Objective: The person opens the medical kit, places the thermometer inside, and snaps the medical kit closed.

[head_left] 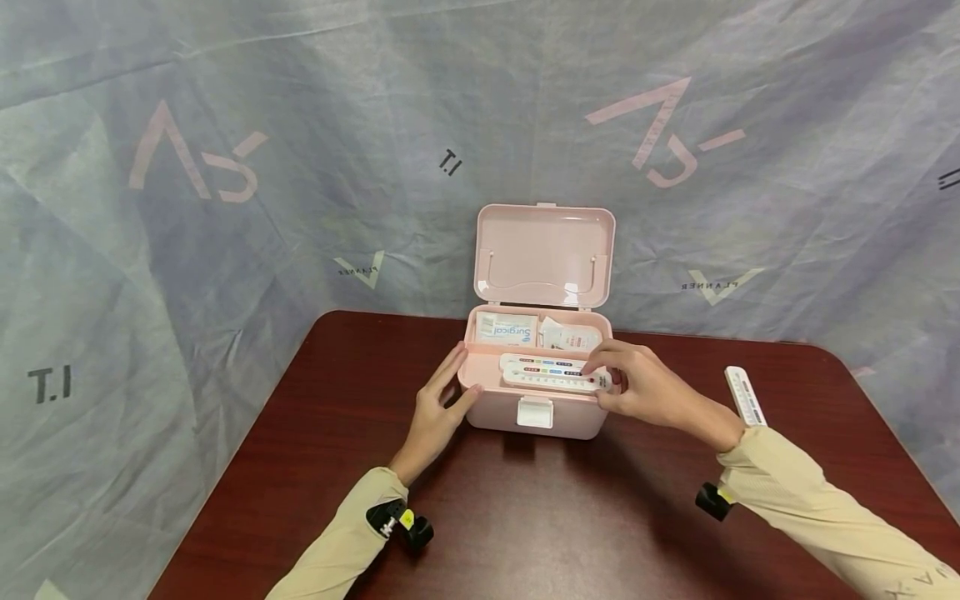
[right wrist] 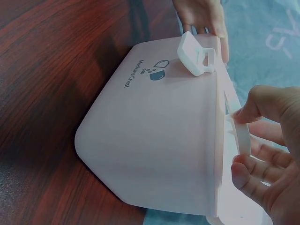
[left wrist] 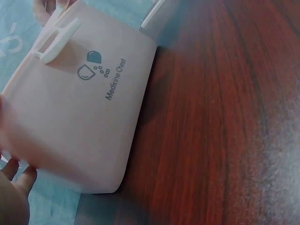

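A pale pink medicine box [head_left: 495,408] stands on the table with its lid [head_left: 546,254] raised. My left hand [head_left: 437,408] rests against the box's left end, fingers spread along the side and thumb at the front rim. With thumb and fingers, my right hand [head_left: 637,385] pinches the right end of a white strip thermometer [head_left: 551,379] at the upper opening of the box. Just behind it lies a second white thermometer [head_left: 510,360], partly covered. In the right wrist view, the thermometer [right wrist: 242,136] is edge-on between thumb and fingers, by the rim.
Back compartments hold a packet marked Surgical [head_left: 506,327] and a white packet with red print [head_left: 573,336]. A white latch [head_left: 535,412] hangs on the box front. Another thermometer [head_left: 745,396] lies on the dark red table [head_left: 555,517], beyond the right forearm. A grey printed cloth [head_left: 405,100] hangs behind.
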A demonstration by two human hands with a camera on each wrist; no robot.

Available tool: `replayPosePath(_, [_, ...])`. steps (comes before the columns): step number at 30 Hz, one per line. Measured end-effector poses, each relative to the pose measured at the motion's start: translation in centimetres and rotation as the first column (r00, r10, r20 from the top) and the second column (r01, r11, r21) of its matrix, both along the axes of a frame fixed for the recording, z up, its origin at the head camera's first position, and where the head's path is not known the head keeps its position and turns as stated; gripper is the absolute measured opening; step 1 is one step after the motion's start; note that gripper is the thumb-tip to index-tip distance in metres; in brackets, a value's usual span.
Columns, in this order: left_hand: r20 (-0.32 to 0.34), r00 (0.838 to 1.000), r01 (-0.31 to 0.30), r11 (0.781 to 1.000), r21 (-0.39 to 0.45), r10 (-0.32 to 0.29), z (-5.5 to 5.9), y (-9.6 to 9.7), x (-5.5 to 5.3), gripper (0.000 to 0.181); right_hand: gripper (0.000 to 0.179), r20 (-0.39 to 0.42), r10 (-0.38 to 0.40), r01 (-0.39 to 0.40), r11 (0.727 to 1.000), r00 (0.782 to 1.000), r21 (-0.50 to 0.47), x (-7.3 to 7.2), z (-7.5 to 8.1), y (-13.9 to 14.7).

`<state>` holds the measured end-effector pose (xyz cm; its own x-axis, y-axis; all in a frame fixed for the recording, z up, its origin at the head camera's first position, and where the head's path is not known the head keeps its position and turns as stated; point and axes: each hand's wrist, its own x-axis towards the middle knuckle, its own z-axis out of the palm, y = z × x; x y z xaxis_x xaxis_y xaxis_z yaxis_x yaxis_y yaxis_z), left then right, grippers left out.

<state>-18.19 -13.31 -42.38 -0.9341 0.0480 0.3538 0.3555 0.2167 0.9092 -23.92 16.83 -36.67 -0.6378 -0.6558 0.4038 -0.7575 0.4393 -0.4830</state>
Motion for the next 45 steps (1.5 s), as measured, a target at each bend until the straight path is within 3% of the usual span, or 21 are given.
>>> replayPosePath(45, [-0.035, 0.999, -0.002, 1.0, -0.007, 0.002, -0.43, -0.06, -0.21, 0.058, 0.019, 0.022, 0.014, -0.016, 0.998, 1.0, 0.069, -0.71, -0.34, -1.03])
